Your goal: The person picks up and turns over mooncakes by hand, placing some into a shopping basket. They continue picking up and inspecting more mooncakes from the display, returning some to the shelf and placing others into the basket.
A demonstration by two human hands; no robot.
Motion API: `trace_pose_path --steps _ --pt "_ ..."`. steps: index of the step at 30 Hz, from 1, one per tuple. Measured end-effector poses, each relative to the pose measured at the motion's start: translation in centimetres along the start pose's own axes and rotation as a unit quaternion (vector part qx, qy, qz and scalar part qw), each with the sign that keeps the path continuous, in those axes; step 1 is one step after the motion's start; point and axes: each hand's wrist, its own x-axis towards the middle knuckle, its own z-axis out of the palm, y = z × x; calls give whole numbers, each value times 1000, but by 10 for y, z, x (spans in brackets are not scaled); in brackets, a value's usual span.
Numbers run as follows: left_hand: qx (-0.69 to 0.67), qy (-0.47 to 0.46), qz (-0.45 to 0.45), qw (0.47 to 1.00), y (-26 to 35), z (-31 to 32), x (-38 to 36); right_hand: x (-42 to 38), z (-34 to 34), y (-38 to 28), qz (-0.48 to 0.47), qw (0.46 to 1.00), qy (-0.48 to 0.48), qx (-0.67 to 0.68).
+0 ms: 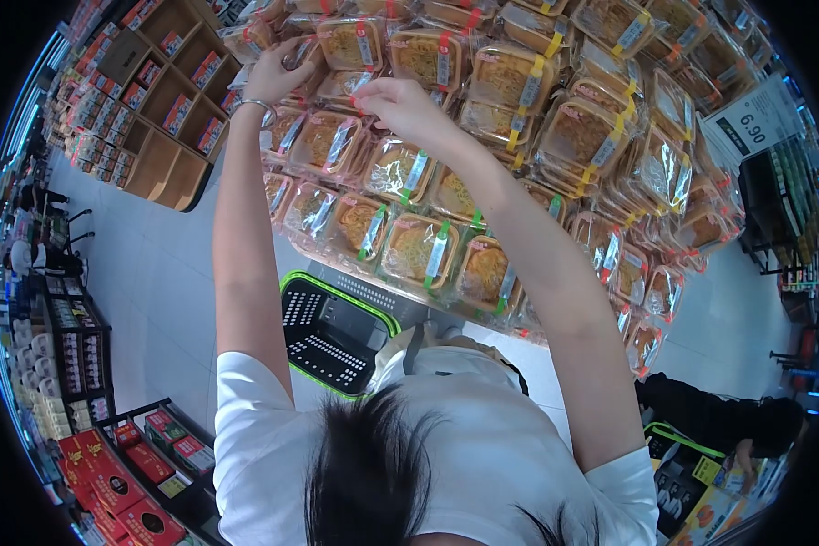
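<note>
Both my arms reach forward over a stacked display of clear-wrapped bread packs. At the display's far left, my left hand [280, 75], with a bracelet at the wrist, curls its fingers over the edge of a bread pack [308, 78]. My right hand [399, 107] is just to the right, its fingers drawn together at a pack with a red strip [344, 85]. What those fingertips pinch, if anything, is too small to tell. Closer to me lie rows of packs with green strips [420, 252]; packs with yellow strips [581, 136] are piled to the right.
A black basket with a green rim [341, 293] stands below the display's front edge. Wooden shelving [159, 168] is at the left, and red boxes [109, 482] are at lower left. A price sign [751, 123] stands at right. Another person [719, 414] bends near a second basket [678, 482].
</note>
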Motion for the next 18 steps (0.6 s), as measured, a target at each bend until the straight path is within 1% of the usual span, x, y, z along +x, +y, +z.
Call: trace_pose_path --steps 1,3,4,6,8,10,12,14,18 --pt "0 1 0 1000 -1 3 -2 -2 0 -1 9 1000 -7 5" --pt "81 73 35 993 -1 7 -8 -6 -1 -2 17 1000 -14 9" --pt "81 74 35 993 11 0 -15 -9 -1 -2 19 999 -10 23" --pt "58 145 48 987 35 -14 -34 -15 -4 -6 20 999 -4 38" --pt "64 148 45 986 40 -19 -52 -25 -9 -18 67 996 -61 23" --pt "70 153 40 985 36 -17 -59 -32 -11 -22 75 994 -68 30" --pt "20 125 14 992 29 -10 -65 -38 -10 -23 82 993 -76 37" --pt "17 132 5 991 26 -7 -65 -44 -10 -24 67 993 -87 46" --pt "4 147 -14 989 39 -4 -69 -58 -10 -26 68 994 -77 49"
